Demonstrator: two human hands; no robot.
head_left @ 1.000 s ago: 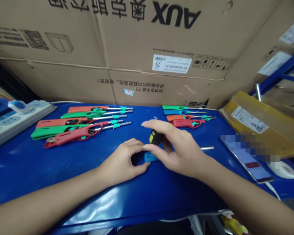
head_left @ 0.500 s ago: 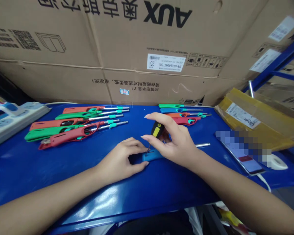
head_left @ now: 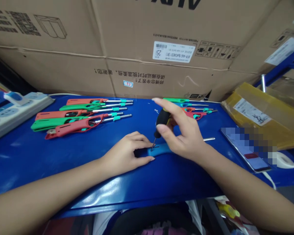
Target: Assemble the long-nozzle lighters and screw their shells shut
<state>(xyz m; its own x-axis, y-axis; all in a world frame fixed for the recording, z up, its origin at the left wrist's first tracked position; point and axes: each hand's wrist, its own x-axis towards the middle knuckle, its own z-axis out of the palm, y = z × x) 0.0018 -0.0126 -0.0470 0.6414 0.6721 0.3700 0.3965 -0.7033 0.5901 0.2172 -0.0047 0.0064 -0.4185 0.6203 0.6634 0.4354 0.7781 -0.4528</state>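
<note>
A blue long-nosed gas lighter (head_left: 163, 149) lies on the blue table, its metal tube sticking out to the right past my right hand. My left hand (head_left: 127, 150) pinches the end of its handle between thumb and fingers. In my right hand (head_left: 183, 133) is a black-and-yellow screwdriver (head_left: 162, 119), held tilted, its tip down at the lighter's handle end. Part of the lighter is hidden beneath my right hand. Several red and green lighters (head_left: 73, 125) lie in a row at the left, and a smaller group of lighters (head_left: 176, 100) lies behind my right hand.
A white power strip (head_left: 22, 107) is at the far left. To the right are a phone (head_left: 245, 150), a white cable (head_left: 269, 181) and a yellow-taped parcel (head_left: 259, 114). A big cardboard box (head_left: 127, 32) stands along the back of the table (head_left: 107, 192).
The view has tilted down slightly and shifted left. My right fingers have moved on the screwdriver handle, which now shows more of its black side. My left hand still holds the lighter.
</note>
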